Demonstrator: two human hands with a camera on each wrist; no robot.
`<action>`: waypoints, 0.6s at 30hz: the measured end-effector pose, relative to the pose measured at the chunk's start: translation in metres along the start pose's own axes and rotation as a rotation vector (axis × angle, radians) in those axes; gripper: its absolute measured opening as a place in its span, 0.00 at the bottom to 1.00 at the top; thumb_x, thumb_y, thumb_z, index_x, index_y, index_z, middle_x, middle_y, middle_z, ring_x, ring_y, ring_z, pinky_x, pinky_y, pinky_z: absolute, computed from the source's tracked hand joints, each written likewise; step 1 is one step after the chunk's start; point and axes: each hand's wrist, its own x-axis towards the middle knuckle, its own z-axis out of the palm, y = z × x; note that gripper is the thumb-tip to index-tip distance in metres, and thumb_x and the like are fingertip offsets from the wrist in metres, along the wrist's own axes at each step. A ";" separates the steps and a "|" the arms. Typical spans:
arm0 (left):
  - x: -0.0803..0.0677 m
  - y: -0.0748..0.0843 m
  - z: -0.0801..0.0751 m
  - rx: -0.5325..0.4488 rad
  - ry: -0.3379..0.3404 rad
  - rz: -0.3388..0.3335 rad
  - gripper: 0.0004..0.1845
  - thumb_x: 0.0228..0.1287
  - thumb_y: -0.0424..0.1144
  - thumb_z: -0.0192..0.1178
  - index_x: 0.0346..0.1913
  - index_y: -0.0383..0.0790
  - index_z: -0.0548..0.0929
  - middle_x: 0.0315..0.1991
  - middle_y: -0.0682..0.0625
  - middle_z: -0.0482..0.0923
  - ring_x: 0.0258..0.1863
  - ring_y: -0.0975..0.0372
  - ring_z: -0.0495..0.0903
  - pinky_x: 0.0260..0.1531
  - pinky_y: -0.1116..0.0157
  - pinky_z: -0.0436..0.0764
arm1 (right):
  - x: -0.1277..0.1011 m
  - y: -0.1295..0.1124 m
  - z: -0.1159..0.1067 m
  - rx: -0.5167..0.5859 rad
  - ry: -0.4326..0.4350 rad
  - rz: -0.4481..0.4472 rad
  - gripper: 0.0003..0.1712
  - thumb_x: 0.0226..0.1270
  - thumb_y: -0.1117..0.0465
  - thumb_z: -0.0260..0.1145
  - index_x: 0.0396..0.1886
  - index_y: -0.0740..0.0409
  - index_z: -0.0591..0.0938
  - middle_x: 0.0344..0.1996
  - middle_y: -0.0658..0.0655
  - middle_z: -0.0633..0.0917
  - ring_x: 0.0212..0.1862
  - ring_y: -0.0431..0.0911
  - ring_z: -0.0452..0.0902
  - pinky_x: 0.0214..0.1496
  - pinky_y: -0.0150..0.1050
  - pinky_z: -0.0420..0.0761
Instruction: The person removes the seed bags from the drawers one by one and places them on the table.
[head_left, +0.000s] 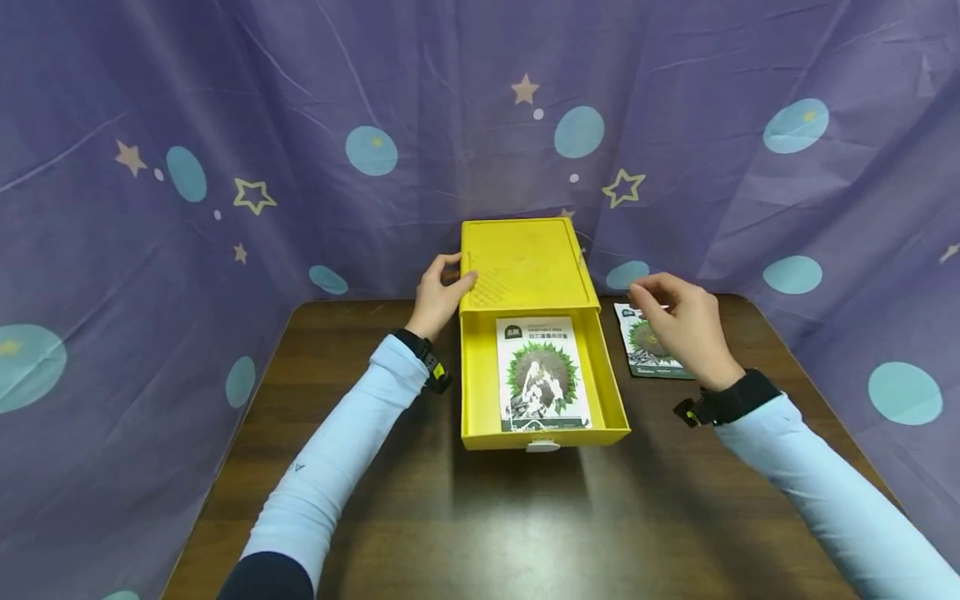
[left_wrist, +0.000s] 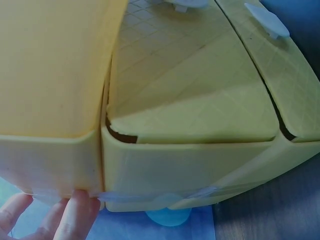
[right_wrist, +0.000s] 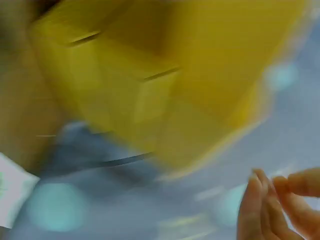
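Note:
A yellow drawer cabinet [head_left: 528,258] has its top drawer [head_left: 602,379] pulled out toward me. Inside that drawer lies a seed packet [head_left: 543,375] with a green-leaved round flower printed on it. My left hand [head_left: 437,296] holds the cabinet's left side, its thumb over the top edge; in the left wrist view its fingers [left_wrist: 82,212] touch the side wall. My right hand [head_left: 688,329] is raised right of the drawer, fingers bent, thumb near the fingertips, nothing visible between them. Partly hidden behind it, a second seed packet [head_left: 643,354] lies on the table.
Two lower drawers with white handles [left_wrist: 270,21] are closed, as the left wrist view shows. The brown wooden table [head_left: 360,500] carries the cabinet. A purple curtain [head_left: 465,100] with stars and blue ovals surrounds the table's back and sides.

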 end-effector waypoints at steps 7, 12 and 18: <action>0.000 0.001 0.001 -0.006 0.000 -0.006 0.26 0.60 0.49 0.61 0.60 0.49 0.71 0.51 0.44 0.73 0.48 0.56 0.75 0.43 0.59 0.77 | -0.022 -0.097 -0.012 0.043 -0.636 -0.020 0.26 0.66 0.47 0.59 0.59 0.56 0.73 0.52 0.58 0.79 0.50 0.50 0.77 0.47 0.45 0.78; 0.000 0.000 -0.002 0.004 0.007 -0.009 0.26 0.60 0.50 0.61 0.60 0.50 0.71 0.50 0.45 0.73 0.48 0.56 0.75 0.42 0.59 0.77 | -0.035 -0.113 0.001 0.179 -0.945 0.295 0.44 0.64 0.41 0.58 0.71 0.56 0.53 0.68 0.65 0.59 0.63 0.59 0.63 0.60 0.58 0.63; -0.001 -0.001 0.001 -0.010 0.008 -0.004 0.25 0.60 0.49 0.61 0.60 0.49 0.72 0.49 0.44 0.74 0.46 0.56 0.76 0.42 0.59 0.77 | -0.037 -0.112 0.019 0.507 -0.843 0.695 0.49 0.64 0.53 0.59 0.73 0.60 0.39 0.71 0.66 0.42 0.69 0.60 0.48 0.65 0.60 0.53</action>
